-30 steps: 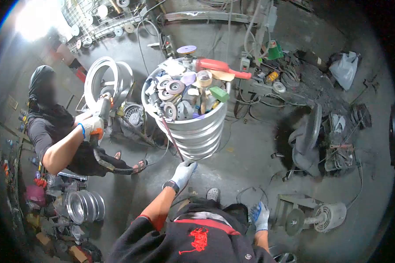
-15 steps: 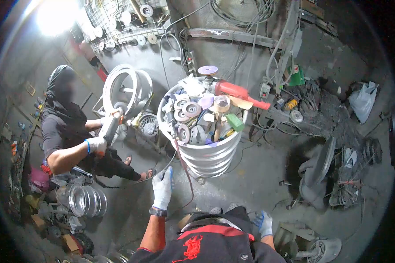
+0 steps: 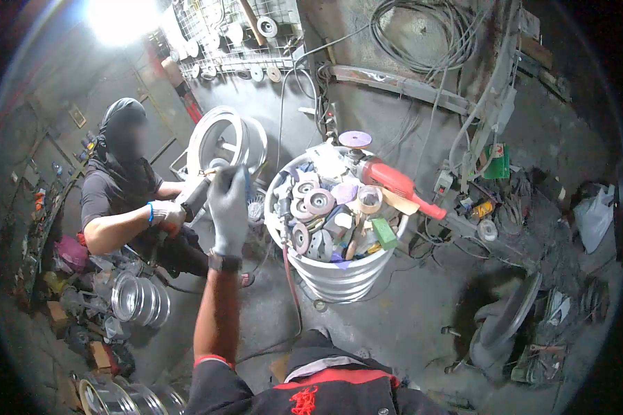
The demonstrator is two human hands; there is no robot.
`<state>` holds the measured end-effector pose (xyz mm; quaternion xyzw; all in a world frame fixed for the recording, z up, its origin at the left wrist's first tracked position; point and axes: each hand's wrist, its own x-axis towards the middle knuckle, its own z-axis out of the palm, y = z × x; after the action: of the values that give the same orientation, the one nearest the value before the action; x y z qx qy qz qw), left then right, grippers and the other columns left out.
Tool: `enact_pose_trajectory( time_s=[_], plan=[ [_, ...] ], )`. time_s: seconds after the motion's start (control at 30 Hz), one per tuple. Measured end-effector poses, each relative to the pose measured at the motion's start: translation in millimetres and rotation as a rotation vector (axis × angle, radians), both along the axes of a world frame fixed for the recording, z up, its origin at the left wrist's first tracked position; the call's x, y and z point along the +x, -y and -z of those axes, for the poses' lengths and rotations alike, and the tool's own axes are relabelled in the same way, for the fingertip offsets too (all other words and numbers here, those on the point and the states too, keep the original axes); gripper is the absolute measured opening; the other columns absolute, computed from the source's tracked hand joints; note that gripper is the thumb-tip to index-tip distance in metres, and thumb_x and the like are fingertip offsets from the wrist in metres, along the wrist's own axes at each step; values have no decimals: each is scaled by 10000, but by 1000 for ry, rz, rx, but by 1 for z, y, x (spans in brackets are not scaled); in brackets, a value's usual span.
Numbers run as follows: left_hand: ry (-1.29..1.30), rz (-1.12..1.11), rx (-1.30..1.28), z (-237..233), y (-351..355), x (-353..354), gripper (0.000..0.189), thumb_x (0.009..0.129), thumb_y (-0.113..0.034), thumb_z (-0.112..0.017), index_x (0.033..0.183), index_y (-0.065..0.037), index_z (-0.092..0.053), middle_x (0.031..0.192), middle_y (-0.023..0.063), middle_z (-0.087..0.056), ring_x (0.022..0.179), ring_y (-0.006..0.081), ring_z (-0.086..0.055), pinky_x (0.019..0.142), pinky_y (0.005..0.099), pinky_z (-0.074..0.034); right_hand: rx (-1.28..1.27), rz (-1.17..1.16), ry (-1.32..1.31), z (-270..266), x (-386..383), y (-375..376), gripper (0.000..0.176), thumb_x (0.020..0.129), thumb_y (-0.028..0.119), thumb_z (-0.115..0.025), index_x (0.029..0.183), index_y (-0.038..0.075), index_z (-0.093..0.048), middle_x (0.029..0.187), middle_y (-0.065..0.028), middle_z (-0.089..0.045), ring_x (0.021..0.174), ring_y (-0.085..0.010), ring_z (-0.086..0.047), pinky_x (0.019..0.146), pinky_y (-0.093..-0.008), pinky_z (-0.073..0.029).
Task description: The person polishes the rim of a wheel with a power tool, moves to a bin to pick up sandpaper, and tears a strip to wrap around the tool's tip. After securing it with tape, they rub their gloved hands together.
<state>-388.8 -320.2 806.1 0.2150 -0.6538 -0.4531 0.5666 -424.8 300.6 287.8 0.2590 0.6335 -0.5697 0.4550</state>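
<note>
My left hand [image 3: 228,211], in a whitish work glove with a dark watch at the wrist, is raised to the left of the wheel-rim drum. Its fingers look curled together, with nothing seen in them. From my viewpoint it overlaps the power tool [image 3: 195,197] that a co-worker [image 3: 121,180] holds with gloved hands against a silver wheel rim [image 3: 218,138]. Close by on the right stands the drum of ribbed silver metal [image 3: 339,277], heaped with abrasive discs [image 3: 318,201], a green block [image 3: 384,234] and a red angle grinder [image 3: 387,181]. My right hand is out of sight.
A red-brown hose [image 3: 294,290] runs down from the drum to the floor. Silver rims [image 3: 142,301] lie at the left among clutter. A grey stand-like object [image 3: 498,332] is at the right. Cables [image 3: 422,34] and a mesh rack [image 3: 235,34] hang on the wall.
My left hand has risen and moved forward, from low near the floor to in front of the co-worker's tool. My right hand has dropped out of view. The camera view has shifted.
</note>
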Motion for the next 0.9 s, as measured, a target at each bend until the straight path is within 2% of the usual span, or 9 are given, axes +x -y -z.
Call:
enact_pose_trajectory(
  time_s=[0.17, 0.23, 0.27, 0.43, 0.5, 0.6, 0.7, 0.77, 0.9],
  plan=[
    [-23, 96, -15, -87, 107, -47, 240, 999, -235, -638, 946, -8, -691, 797, 26, -654, 696, 67, -576, 616, 240, -463, -29, 293, 171, -37, -57, 30, 428, 966, 329, -609, 1320, 109, -510, 966, -88, -671, 944, -339, -680, 783, -523, -562],
    [-16, 119, -73, -112, 182, -74, 257, 988, -258, -641, 927, -12, -684, 746, 22, -644, 622, 82, -575, 566, 257, -469, -46, 369, 23, -43, -82, 58, 300, 991, 305, -570, 1190, 81, -548, 888, -90, -650, 841, -336, -673, 712, -552, -553],
    [13, 69, -54, -126, 202, -88, 246, 977, -252, -638, 933, -14, -686, 748, 20, -645, 610, 88, -579, 551, 261, -469, -86, 380, -60, -65, -86, 72, 199, 996, 292, -559, 1067, 106, -568, 807, -86, -627, 681, -285, -634, 609, -488, -528],
    [174, -57, -24, -148, 343, -157, 256, 918, -231, -650, 1102, -58, -691, 828, 23, -673, 618, 92, -595, 533, 258, -488, -93, 405, -189, -88, -78, 93, 239, 970, 335, -571, 1102, 143, -626, 855, -104, -633, 717, -325, -610, 709, -520, -547],
    [302, -131, -124, -140, 411, -191, 338, 895, -197, -631, 1208, -73, -661, 841, 32, -668, 611, 102, -602, 525, 263, -496, -419, 447, -60, -75, -53, 76, 149, 1005, 278, -547, 989, 133, -579, 770, -75, -602, 584, -282, -600, 471, -450, -444],
    [388, -150, -246, -126, 481, -238, 568, 885, -193, -628, 1432, -73, -533, 851, 49, -676, 625, 126, -628, 552, 288, -522, 489, 778, -131, -88, -8, 126, 158, 1004, 246, -552, 946, 108, -601, 752, -80, -610, 584, -286, -613, 474, -455, -449],
    [318, -2, -212, -122, 511, -274, 595, 888, -217, -651, 1455, -96, -517, 847, 72, -703, 639, 140, -655, 595, 312, -544, 555, 688, -162, -105, 22, 153, 161, 997, 245, -571, 940, 99, -607, 744, -74, -603, 584, -270, -597, 480, -445, -445],
    [485, -296, -358, -122, 538, -306, 602, 892, -255, -655, 1463, -126, -513, 851, 99, -712, 645, 148, -669, 586, 329, -546, 597, 666, -176, -119, 36, 169, 164, 992, 245, -583, 936, 94, -612, 739, -69, -598, 584, -259, -586, 484, -438, -442],
    [395, -302, -435, -113, 591, -357, 399, 911, -343, -627, 1246, -127, -647, 693, 52, -658, 559, 155, -622, 525, 339, -520, 669, 643, -196, -147, 65, 190, 171, 982, 244, -608, 928, 82, -620, 728, -61, -589, 585, -238, -565, 492, -425, -436]
  ],
)
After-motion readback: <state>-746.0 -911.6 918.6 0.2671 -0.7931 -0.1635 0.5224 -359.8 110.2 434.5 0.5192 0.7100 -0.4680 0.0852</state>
